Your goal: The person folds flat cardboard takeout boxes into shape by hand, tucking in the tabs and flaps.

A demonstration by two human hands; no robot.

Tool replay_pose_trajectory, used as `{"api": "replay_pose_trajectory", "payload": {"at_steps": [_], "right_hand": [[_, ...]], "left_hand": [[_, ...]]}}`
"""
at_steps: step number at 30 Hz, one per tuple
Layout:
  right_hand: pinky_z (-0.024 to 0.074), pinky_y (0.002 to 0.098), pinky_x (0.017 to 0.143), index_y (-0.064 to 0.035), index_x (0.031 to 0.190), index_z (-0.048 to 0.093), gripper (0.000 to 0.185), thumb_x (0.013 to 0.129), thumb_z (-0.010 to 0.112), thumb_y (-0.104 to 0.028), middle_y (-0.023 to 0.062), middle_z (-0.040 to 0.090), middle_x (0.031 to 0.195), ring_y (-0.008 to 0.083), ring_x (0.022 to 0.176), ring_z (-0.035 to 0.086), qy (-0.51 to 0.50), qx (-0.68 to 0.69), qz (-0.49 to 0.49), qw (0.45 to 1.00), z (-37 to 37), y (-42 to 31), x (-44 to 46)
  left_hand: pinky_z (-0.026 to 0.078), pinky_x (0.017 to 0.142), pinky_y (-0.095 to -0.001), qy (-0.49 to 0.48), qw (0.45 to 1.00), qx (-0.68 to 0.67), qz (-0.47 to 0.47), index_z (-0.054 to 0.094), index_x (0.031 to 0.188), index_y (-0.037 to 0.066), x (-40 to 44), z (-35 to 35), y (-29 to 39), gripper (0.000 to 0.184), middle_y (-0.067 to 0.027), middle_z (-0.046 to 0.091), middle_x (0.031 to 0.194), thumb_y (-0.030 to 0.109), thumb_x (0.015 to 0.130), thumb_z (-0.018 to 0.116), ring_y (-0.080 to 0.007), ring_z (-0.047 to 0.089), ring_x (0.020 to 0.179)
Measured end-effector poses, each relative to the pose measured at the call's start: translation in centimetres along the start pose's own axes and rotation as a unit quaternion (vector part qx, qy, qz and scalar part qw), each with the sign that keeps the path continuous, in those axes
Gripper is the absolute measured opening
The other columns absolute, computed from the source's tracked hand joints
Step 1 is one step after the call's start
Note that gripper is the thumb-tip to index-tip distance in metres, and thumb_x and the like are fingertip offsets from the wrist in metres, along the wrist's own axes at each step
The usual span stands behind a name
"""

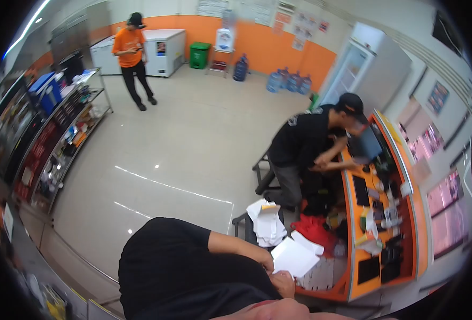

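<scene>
A white folded piece of card, perhaps an unfolded box, is in front of me with a narrow flap at its far side. My left hand is closed at its near left edge, the fingers partly hidden. Just below, my right hand grips the lower corner with bent fingers. The two hands are close together. Beyond them, a pile of similar white card pieces lies on a dark stool, one with a yellowish inner face.
An orange counter with screens and small items runs along the right. A red bag sits beneath it. One person in black leans on the counter; another in orange stands far left. A loaded steel shelf lines the left.
</scene>
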State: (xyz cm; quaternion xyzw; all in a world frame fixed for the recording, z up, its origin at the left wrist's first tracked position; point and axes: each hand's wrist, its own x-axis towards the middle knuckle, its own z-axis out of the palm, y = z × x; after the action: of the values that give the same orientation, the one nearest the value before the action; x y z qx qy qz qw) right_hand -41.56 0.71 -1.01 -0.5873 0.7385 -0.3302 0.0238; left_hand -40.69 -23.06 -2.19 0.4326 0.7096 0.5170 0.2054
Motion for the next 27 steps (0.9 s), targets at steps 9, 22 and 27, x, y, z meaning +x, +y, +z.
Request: {"api": "replay_pose_trajectory", "payload": {"at_steps": [9,22,27], "right_hand": [[0.0477,0.0383,0.076,-0.0050,0.085,0.069,0.020,0.077,0.079,-0.019,0.0106,0.067,0.083,0.0307,0.082,0.062,0.115,0.054,0.225,0.966,-5.4,-0.1,1.8],[0.0474,0.0312,0.076,-0.0050,0.089,0.069,0.016,0.078,0.078,-0.012,0.0086,0.066,0.088,0.0198,0.083,0.062,0.140,0.194,0.251,0.938,-7.3,1.3,0.1],[0.0481,0.0345,0.082,-0.0080,0.113,0.063,0.030,0.087,0.070,-0.021,0.0147,0.062,0.110,0.0266,0.097,0.061,0.327,0.025,0.373,0.868,-6.6,0.9,0.1]], "left_hand": [[0.047,0.080,-0.0272,0.110,0.980,-0.102,-0.132,0.063,0.105,0.003,3.4,-3.3,1.2,0.018,-0.0005,0.065,0.096,0.019,0.099,0.059,-0.0071,0.057,0.089],[0.047,0.077,-0.0223,0.039,0.939,-0.313,-0.136,0.060,0.105,0.004,7.0,-4.2,0.9,0.021,0.0029,0.063,0.094,0.025,0.100,0.059,-0.0035,0.057,0.086],[0.047,0.073,-0.0220,0.170,0.923,-0.304,-0.167,0.060,0.102,0.005,8.6,-2.5,-0.7,0.022,0.0038,0.062,0.087,0.027,0.099,0.060,-0.0031,0.057,0.079]]}}
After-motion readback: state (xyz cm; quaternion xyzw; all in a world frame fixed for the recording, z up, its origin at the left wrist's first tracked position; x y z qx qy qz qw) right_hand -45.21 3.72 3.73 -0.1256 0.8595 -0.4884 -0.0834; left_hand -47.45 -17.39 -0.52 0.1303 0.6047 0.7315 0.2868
